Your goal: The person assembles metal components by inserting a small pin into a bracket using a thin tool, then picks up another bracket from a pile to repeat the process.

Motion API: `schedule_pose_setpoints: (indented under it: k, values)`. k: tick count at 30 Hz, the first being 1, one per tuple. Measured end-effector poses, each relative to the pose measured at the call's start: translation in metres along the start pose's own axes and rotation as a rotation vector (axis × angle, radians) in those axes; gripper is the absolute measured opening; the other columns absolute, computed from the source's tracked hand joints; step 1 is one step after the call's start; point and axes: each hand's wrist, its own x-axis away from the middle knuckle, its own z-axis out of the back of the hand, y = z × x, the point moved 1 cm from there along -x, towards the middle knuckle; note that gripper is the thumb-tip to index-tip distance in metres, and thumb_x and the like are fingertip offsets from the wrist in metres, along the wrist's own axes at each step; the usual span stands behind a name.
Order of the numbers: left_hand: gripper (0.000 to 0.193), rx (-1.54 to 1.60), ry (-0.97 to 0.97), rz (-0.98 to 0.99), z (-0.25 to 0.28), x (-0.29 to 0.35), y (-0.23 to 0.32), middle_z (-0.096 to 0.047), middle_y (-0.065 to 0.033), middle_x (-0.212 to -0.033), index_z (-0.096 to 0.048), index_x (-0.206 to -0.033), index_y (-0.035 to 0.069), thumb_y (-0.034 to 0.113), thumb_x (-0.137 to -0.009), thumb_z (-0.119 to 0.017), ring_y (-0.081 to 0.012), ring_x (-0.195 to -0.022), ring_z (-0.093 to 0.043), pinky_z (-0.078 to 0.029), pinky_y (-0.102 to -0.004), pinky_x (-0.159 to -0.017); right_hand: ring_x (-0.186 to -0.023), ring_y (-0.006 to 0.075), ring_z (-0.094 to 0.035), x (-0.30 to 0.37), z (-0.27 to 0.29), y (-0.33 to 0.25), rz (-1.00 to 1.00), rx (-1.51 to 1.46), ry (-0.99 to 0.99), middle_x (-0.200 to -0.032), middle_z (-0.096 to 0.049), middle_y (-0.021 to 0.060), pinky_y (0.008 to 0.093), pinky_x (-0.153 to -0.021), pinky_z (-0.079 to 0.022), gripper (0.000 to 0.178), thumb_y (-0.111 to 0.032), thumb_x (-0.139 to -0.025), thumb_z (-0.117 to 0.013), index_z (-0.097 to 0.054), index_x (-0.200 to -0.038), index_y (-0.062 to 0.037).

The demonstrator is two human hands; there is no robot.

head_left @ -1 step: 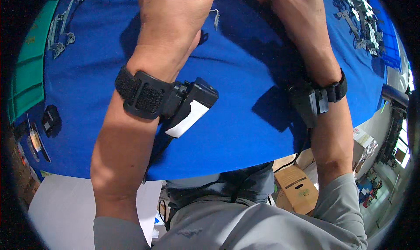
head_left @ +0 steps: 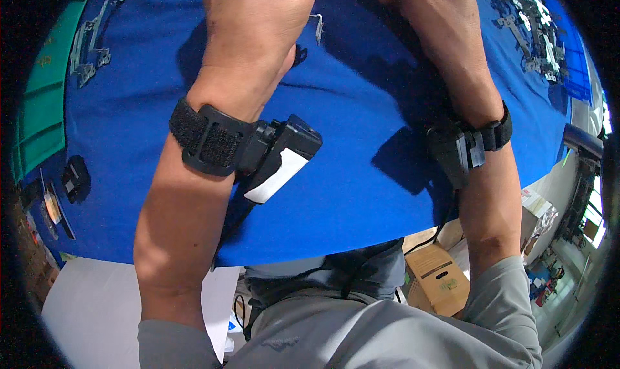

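Table, blue-covered, is carrying metal parts far right & brackets far left. Left hand & right hand are working at the top edge; a small clip is lying between them. Risk: clip getting knocked away by a wrist. Fingers are cut off — can't tell grip.

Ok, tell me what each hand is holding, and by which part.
Cannot be told: the left hand and right hand meet at the top edge, fingers cut off. A small metal clip lies beside the left hand.
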Motion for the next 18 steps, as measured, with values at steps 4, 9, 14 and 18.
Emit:
schedule_pose_setpoints:
  k: [4, 9, 14, 18]
  values:
    - [0.014, -0.051, 0.060, 0.122, -0.002, -0.005, -0.001, -0.069, -0.0045, -0.088, -0.071, -0.102, -0.003, 0.003, -0.090, -0.067, -0.0085, -0.071, -0.059, -0.049, -0.0199, -0.064, -0.055, 0.0051, -0.049, 0.000, 0.004, 0.009, -0.023, 0.085, 0.001, -0.062, -0.054, -0.0009, 0.0226, -0.047, -0.039, 0.027, -0.019, -0.097, -0.064, -0.061, -0.080, 0.0012]
    - [0.015, -0.089, 0.066, 0.132, -0.003, -0.004, 0.000, -0.069, -0.0047, -0.088, -0.071, -0.103, -0.003, 0.003, -0.090, -0.068, -0.0086, -0.071, -0.059, -0.049, -0.0200, -0.064, -0.054, 0.0055, -0.049, 0.001, -0.001, 0.004, 0.009, -0.006, 0.041, -0.061, -0.054, -0.0008, 0.0222, -0.047, -0.039, 0.030, -0.021, -0.098, -0.063, -0.062, -0.079, 0.0009]
    - [0.014, -0.175, -0.051, -0.037, 0.027, -0.009, -0.021, -0.071, -0.0066, -0.086, -0.074, -0.091, 0.007, 0.006, -0.091, -0.059, -0.0124, -0.061, -0.054, -0.045, -0.0270, -0.058, -0.056, 0.0049, -0.049, 0.002, 0.007, 0.008, 0.001, 0.062, -0.045, -0.065, -0.056, -0.0007, 0.0219, -0.048, -0.039, 0.026, -0.020, -0.098, -0.063, -0.062, -0.082, 0.0009]
    - [0.015, -0.057, 0.059, 0.105, 0.000, -0.006, 0.000, -0.069, -0.0051, -0.088, -0.071, -0.103, -0.003, 0.003, -0.090, -0.068, -0.0089, -0.072, -0.060, -0.050, -0.0202, -0.064, -0.056, 0.0045, -0.049, 0.000, -0.002, 0.013, 0.021, -0.011, 0.009, -0.065, -0.056, -0.0010, 0.0215, -0.048, -0.039, 0.026, -0.020, -0.098, -0.063, -0.062, -0.083, 0.0012]
